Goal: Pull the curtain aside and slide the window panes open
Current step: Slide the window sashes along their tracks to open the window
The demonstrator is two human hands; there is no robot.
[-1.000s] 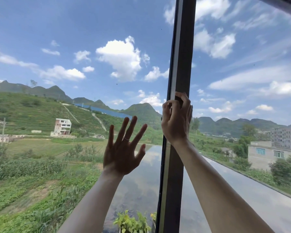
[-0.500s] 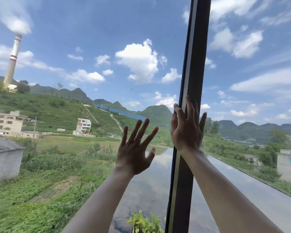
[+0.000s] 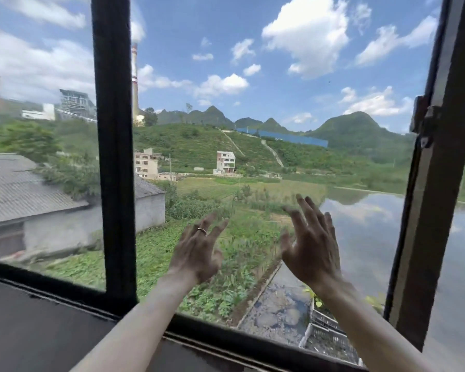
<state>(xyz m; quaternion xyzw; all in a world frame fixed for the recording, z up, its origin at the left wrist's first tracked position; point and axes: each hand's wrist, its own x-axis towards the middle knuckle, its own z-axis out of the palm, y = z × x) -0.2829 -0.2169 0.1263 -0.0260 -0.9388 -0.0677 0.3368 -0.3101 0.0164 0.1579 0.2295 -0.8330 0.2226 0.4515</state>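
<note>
Two dark window stiles stand apart: one [image 3: 114,146] at the left and one [image 3: 435,183] at the right carrying a metal latch [image 3: 424,124]. Between them lies a wide span showing sharp, unblurred fields and hills. My left hand [image 3: 198,251], with a ring on one finger, is raised in that span, fingers spread, holding nothing. Beside it my right hand [image 3: 310,242] is also raised with fingers apart, well to the left of the right stile and not touching it. The glass left of the left stile looks hazy. No curtain is in view.
The dark bottom rail and sill [image 3: 65,312] run across the lower edge, under my forearms. Outside are a grey-roofed shed [image 3: 24,194], a pond [image 3: 365,232] and a tall chimney [image 3: 134,81].
My right hand has let go of the right stile and opened. The view has swung left and down, bringing the left stile and sill into frame, with the right stile now far right.
</note>
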